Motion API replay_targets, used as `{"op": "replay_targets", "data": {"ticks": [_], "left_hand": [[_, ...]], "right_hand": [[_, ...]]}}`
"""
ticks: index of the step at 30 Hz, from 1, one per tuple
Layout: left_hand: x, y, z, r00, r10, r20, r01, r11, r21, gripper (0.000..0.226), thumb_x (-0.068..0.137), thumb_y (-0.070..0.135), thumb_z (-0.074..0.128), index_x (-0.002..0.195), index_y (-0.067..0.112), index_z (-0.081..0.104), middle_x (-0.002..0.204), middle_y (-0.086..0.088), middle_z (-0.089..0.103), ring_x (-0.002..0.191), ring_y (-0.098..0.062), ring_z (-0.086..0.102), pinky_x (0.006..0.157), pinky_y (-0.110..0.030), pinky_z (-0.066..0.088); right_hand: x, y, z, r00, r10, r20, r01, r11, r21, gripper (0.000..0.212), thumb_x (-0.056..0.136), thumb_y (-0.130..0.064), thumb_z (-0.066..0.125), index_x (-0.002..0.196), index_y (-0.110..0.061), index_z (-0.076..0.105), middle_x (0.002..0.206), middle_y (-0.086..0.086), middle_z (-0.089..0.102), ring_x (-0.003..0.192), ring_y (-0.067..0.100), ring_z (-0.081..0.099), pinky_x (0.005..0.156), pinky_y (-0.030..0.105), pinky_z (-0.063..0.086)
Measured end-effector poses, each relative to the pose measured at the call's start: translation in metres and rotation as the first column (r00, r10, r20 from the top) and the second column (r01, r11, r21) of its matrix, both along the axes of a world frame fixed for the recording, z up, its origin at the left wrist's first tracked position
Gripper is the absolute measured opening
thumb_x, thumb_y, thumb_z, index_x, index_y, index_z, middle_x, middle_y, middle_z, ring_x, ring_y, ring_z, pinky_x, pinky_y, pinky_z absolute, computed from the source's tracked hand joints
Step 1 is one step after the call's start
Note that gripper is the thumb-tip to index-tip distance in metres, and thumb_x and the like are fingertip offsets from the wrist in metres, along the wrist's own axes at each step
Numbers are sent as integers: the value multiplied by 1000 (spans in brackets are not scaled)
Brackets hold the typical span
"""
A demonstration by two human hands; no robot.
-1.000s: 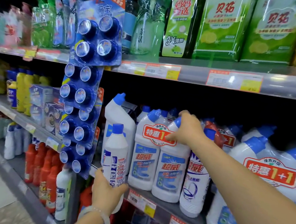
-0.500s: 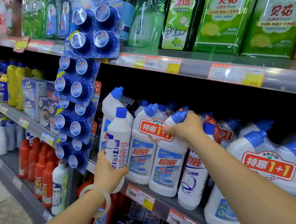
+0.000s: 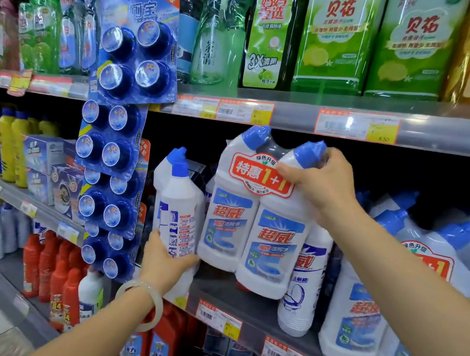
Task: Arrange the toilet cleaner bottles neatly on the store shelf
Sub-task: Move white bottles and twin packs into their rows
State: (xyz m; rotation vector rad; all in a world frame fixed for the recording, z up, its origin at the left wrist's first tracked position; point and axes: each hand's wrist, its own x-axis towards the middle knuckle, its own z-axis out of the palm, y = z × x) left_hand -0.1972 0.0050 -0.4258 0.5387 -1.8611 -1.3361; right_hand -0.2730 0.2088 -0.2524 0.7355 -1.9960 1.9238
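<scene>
A shrink-wrapped twin pack of white toilet cleaner bottles (image 3: 252, 219) with blue caps and a red "1+1" label hangs above the grey middle shelf (image 3: 258, 312), tilted. My right hand (image 3: 321, 183) grips it at the neck of the right-hand bottle. My left hand (image 3: 164, 261) holds a single white bottle with a blue cap (image 3: 178, 212) by its base, just left of the pack and touching it. More white cleaner bottles stand behind and to the right, among them a single bottle (image 3: 305, 282) and another twin pack (image 3: 384, 302).
A strip of blue toilet-block blister packs (image 3: 119, 138) hangs left of the bottles. The upper shelf edge (image 3: 295, 117) with price tags runs close above the lifted pack. Green detergent bottles stand above. Red bottles (image 3: 48, 269) fill the lower shelf; yellow bottles and boxes sit far left.
My right hand has lifted the twin pack up off the shelf and toward me. My left hand has kept hold of the single bottle and raised it slightly.
</scene>
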Motion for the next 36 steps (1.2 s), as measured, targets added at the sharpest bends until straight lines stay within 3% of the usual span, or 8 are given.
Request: {"op": "replay_targets", "data": {"ticks": [4,10,13,16,25,28,33,36], "left_hand": [[-8,12,-8,992,-118,-43,120,992,42,58,61,3,81,112,13,55,99,-3,69,90,-18,66,74,-30,54],[-31,29,-13,980,-179,-84,183,982,39,58,60,17,85,111,20,57,101,4,70,94,-10,66,73,-25,56],[-46,34,-10,974,-215,-68,218,975,49,43,75,21,76,112,18,55,102,2,69,96,-12,65,77,-24,55],[-53,46,-7,986,-167,-11,166,986,-19,5,94,12,49,98,9,49,89,-5,62,81,-15,61,58,-16,53],[-55,60,1,968,-249,-29,251,962,109,26,97,26,40,80,13,56,73,-6,65,49,-8,65,40,-18,50],[-44,51,-15,973,-229,-16,230,971,63,15,90,15,57,101,25,56,101,2,66,86,-4,64,63,-13,52],[-19,7,-26,914,341,-221,-359,932,-46,55,70,21,79,115,7,51,112,-7,51,108,-24,50,96,-43,44],[-27,-26,-5,951,269,-149,-260,962,79,89,64,32,83,135,10,34,130,-7,44,120,-22,46,104,-44,39]], "right_hand": [[3,20,9,998,54,31,-52,997,-62,50,60,-6,84,100,-8,55,95,7,67,74,15,66,65,30,57],[9,44,18,984,167,63,-157,977,-145,44,65,-5,79,103,-9,58,89,6,70,69,16,70,54,28,59],[7,46,11,980,182,84,-168,973,-158,43,64,-6,79,100,-9,57,88,8,70,68,18,70,56,31,58],[1,44,-1,983,159,89,-143,977,-161,37,64,-6,80,90,-12,55,86,8,69,66,17,69,57,32,57],[-3,35,-7,988,104,116,-81,979,-185,44,66,-5,79,101,-9,52,83,4,66,54,9,66,45,24,56],[-1,28,-9,989,105,107,-86,982,-171,45,67,-5,79,103,-9,52,82,3,65,51,7,66,43,21,54],[1,15,-16,994,78,76,-69,992,-110,49,67,-8,80,108,-9,52,93,7,67,72,17,67,55,29,55],[1,11,-23,996,61,66,-56,995,-82,49,66,-8,81,106,-9,51,98,10,66,78,20,67,59,31,55]]}}
